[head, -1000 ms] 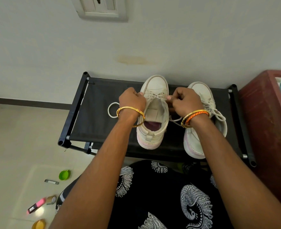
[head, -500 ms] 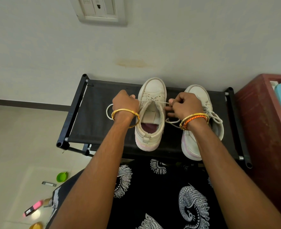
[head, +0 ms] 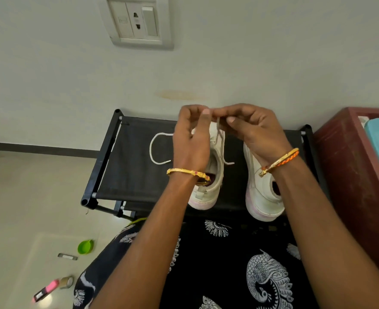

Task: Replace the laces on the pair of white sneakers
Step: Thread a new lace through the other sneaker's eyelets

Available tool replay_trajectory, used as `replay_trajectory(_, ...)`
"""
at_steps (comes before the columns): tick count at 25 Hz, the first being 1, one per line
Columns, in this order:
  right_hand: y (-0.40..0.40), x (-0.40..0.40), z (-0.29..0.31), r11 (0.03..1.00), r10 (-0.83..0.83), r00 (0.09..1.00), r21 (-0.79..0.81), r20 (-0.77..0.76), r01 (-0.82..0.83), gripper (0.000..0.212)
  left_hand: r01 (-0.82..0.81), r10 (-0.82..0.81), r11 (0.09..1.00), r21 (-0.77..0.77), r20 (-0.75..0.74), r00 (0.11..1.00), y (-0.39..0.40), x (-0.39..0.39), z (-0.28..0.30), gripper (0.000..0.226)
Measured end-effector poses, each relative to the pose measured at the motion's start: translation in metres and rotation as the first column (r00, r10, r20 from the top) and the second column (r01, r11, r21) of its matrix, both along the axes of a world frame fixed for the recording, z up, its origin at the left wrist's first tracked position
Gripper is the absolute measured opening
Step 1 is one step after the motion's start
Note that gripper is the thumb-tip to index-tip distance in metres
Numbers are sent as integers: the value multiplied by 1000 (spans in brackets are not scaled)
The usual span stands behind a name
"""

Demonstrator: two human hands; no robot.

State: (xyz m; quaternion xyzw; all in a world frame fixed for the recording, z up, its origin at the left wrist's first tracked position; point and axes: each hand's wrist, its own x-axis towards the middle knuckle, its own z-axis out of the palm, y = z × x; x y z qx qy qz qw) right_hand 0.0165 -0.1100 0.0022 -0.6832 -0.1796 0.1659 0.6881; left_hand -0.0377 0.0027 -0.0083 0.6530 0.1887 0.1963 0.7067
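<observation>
White lace (head: 218, 130) pinched by both hands.

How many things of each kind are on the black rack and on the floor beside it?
Sneakers on the rack: 2
Laces visible: 1
Green cups on the floor: 1
Pink markers: 1
Tape rolls: 1
Small grey bars: 1
Total: 7

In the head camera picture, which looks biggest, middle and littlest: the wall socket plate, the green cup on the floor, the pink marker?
1. wall socket plate
2. pink marker
3. green cup

The last two look nearly alike, so their order is unsure.
</observation>
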Motion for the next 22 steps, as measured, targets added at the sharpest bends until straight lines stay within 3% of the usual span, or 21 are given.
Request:
replay_trajectory(3, -4, 2, -6, 994, -39, 999, 102, -7, 39, 28, 243, -245, 970, -33, -85, 966, 1, -10, 2, 17)
replay_trajectory(7, 2, -4, -7, 984, -152, 988, 89, 3, 152, 22, 352, -327, 930, 103, -201, 923, 8, -14, 0, 9)
replay_trajectory(13, 5, -5, -13, 926, -376, 923, 14, 82, 376, 11, 354, -271, 893, 277, -296, 916, 13, -14, -5, 23)
replay_trajectory(18, -17, 2, -31, 814, -580, 814, -69, -28, 577, 11, 310, -205, 891, 332, -316, 927, 38, -19, -9, 25)
replay_trajectory(22, -27, 6, -38, 745, -603, 787, -261, 129, 614, 9, 286, -138, 856, 431, -343, 929, 47, -25, -14, 13)
